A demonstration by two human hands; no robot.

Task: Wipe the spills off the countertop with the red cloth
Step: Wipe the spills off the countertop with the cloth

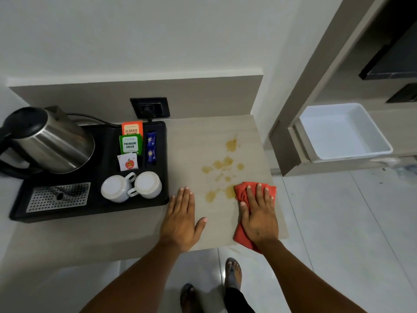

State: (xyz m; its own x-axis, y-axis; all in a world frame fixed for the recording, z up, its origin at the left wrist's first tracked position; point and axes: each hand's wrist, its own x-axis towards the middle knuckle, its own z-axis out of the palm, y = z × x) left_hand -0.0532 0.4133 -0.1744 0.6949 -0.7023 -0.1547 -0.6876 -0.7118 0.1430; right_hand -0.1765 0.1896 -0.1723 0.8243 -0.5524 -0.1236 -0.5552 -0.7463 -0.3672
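Red cloth (242, 193) crumpled under flat right hand (259, 216), amber blotchy spills (222, 168), matte countertop (198, 141)

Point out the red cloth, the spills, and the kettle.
red cloth (242, 193): head view, bare fold left of the right hand's fingers.
spills (231, 145): head view, the farthest large brown patch on the countertop.
kettle (56, 145): head view, middle of the steel body.

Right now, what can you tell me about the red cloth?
The red cloth is soft, bunched fabric, lying flat on the countertop at its front right corner. The right hand presses on it, palm down, fingers spread, covering its middle. Its far left edge touches the nearest yellowish spill; its near end reaches the counter's front edge.
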